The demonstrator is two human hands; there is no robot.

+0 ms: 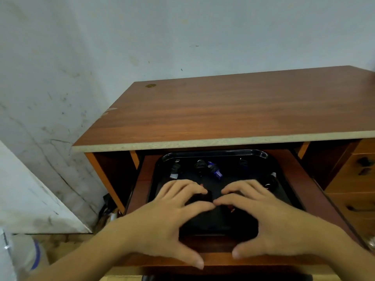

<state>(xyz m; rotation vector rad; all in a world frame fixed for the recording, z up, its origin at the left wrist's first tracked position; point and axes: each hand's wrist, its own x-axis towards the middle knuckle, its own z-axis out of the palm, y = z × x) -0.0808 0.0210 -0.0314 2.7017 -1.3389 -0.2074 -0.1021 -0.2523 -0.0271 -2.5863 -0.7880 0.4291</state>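
A black tray (215, 154) lies on a pull-out shelf (142, 179) under a wooden desk top. Several small black, blue and silver clip-like items lie on it, among them a blue one (215, 173) and a black one with a silver end (174, 171). My left hand (172, 216) and my right hand (261, 213) hover side by side over the tray's near half, fingers spread and bent, fingertips almost meeting at the middle. A small dark item (205, 197) sits under the left fingertips; whether either hand holds anything is hidden.
The brown desk top (233, 110) stands against a scuffed white wall. Wooden drawers (357, 179) with dark handles are at the right. A clear plastic container (24, 254) sits on the floor at lower left. Cables (107, 207) hang beside the desk's left leg.
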